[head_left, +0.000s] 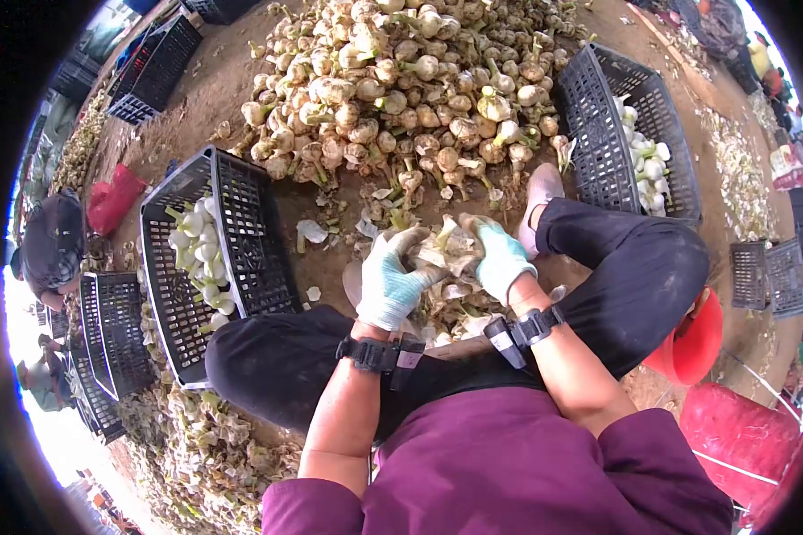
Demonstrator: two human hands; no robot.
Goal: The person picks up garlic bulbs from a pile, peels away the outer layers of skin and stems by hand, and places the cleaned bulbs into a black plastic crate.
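Note:
In front of my lap, both hands, in pale gloves with dirty fingertips, meet around a garlic bulb (448,248) with loose papery skin. My left hand (393,272) curls its fingers on one side of it. From the other side my right hand (498,254) closes on it, fingers bent. The gloves partly hide the bulb. Beneath the hands, peeled skins (459,308) lie between my legs. Just ahead rises a large pile of unpeeled garlic bulbs (401,89), brown and soil-stained, with cut stems.
A black crate (263,259) on my left and another black crate (589,116) at front right hold clean white bulbs. A red bucket (698,343) and a red sack (732,437) are at right. Discarded skins (205,455) cover the ground at left; a person (52,245) bends beyond.

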